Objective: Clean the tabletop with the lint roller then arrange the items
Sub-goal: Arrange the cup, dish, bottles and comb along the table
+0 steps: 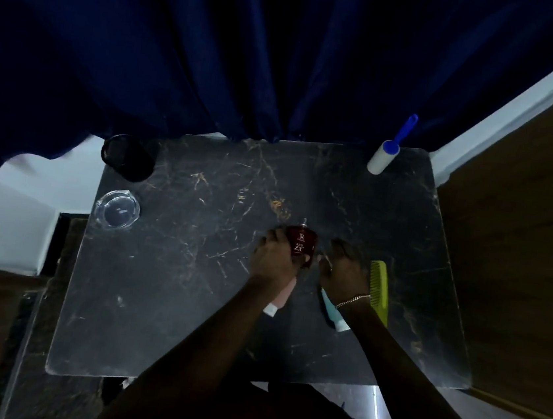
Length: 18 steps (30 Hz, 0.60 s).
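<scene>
A dark marble tabletop (192,268) fills the middle of the head view. My left hand (273,257) grips a dark red perfume bottle (300,243) standing upright near the table's centre. My right hand (344,268) rests just right of the bottle, fingers curled; what it holds is hidden. Under my left wrist lies a pinkish tube (280,299). Below my right wrist, a light blue tube (330,310) shows. A green comb (379,290) lies to the right of my right hand. The lint roller (384,158), white with a blue handle, rests at the back right corner.
A black cup (126,157) stands at the table's back left corner, with a clear glass dish (118,210) just in front of it. A dark blue curtain (217,47) hangs behind the table. Wooden panels (523,237) close the right side.
</scene>
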Tool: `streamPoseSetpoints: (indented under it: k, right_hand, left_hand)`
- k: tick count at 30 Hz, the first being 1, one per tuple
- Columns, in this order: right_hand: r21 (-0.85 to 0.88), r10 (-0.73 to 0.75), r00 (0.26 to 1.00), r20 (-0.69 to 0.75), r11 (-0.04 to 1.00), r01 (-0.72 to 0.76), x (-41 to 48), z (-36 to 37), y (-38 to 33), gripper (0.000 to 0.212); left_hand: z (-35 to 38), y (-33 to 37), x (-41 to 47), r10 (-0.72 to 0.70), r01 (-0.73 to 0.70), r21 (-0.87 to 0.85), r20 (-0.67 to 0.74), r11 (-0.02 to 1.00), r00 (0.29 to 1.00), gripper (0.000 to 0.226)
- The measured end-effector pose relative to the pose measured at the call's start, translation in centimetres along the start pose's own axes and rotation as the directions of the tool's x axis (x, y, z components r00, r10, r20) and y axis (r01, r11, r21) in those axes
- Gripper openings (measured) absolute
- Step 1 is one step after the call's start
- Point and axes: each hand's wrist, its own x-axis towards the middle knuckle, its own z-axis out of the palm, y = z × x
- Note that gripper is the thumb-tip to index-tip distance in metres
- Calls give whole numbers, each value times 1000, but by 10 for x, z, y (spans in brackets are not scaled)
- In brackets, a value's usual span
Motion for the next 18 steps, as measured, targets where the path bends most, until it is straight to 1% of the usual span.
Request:
streamPoseSetpoints:
  k: [2, 4, 6, 10, 13, 15, 18]
  right_hand:
    - [-24, 45, 996, 82, 999, -43, 6, -2, 8, 51]
    - [-16, 64, 987, 145, 998, -62, 11, -3, 14, 41]
    - [2, 70, 981, 184, 997, -72, 15, -3, 20, 32]
    - [65, 54, 981, 187, 996, -67, 21, -3, 30, 27]
    - [41, 24, 979, 203, 999, -34, 25, 0, 35, 25]
    - [31, 24, 973, 229, 999, -32, 26, 3, 37, 21]
    - [5, 34, 970, 240, 999, -36, 29, 7, 35, 20]
  left_hand:
    - [8, 14, 6, -73, 73, 2, 32, 997, 997, 96]
    - [16, 25, 9, -114, 114, 17, 42, 993, 993, 103]
    - [23, 32, 13, -139, 139, 27, 22, 990, 990, 104]
    - [32, 37, 21, -175, 175, -25, 7, 984, 984, 106]
    - [35, 38, 26, -221, 222, -82, 17, 972, 975, 109]
    - [36, 37, 30, -237, 240, -152, 38, 959, 971, 110]
    - [35, 34, 34, -247, 251, -226, 48, 941, 968, 106]
